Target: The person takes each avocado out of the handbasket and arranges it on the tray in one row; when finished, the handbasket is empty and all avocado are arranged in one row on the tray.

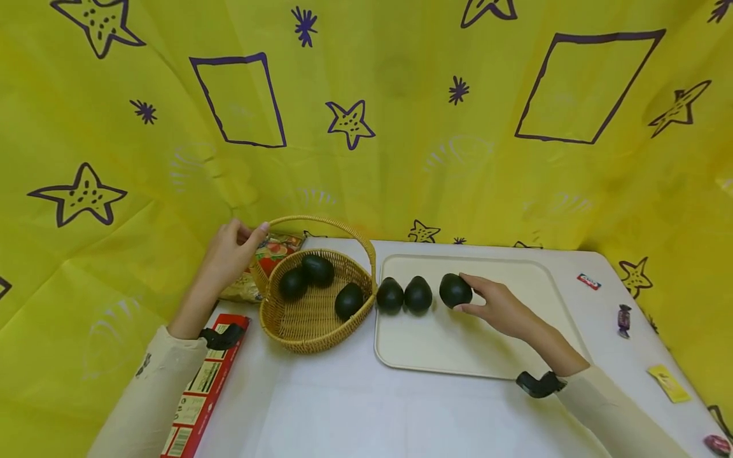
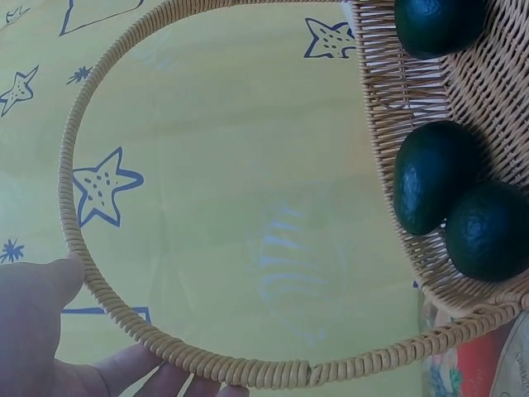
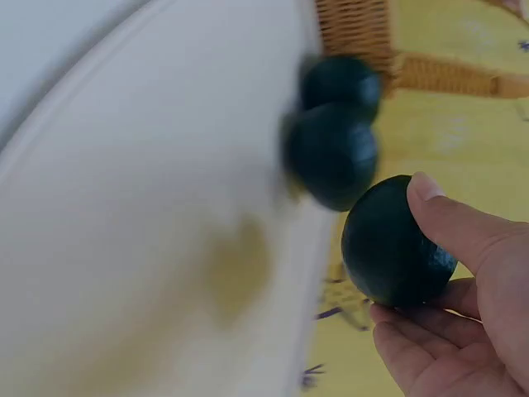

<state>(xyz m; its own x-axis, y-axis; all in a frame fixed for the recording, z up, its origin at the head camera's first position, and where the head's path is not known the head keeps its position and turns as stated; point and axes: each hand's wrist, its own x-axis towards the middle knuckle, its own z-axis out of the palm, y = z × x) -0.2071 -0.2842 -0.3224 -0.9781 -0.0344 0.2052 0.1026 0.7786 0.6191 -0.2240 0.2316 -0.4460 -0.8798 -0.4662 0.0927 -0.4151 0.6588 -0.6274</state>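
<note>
In the head view my right hand [image 1: 501, 308] grips a dark green avocado [image 1: 455, 291] between thumb and fingers, over the cream tray [image 1: 475, 353]. Two more avocados [image 1: 418, 294] stand side by side at the tray's left end. My left hand [image 1: 229, 251] holds the handle [image 2: 273, 374] of a wicker basket [image 1: 315, 343], thumb on one side and fingers behind it in the left wrist view. Inside the basket lie three avocados [image 1: 317, 270]. The right wrist view shows the held avocado [image 3: 397, 244] apart from the tray's surface.
Behind the basket's left side lie colourful food packets [image 1: 275, 251]. A long red box [image 1: 200, 388] lies under the left forearm. Along the table's right edge are small wrapped sweets [image 1: 624, 320] and a yellow sachet [image 1: 669, 383]. A yellow patterned cloth [image 1: 395, 159] hangs behind the table.
</note>
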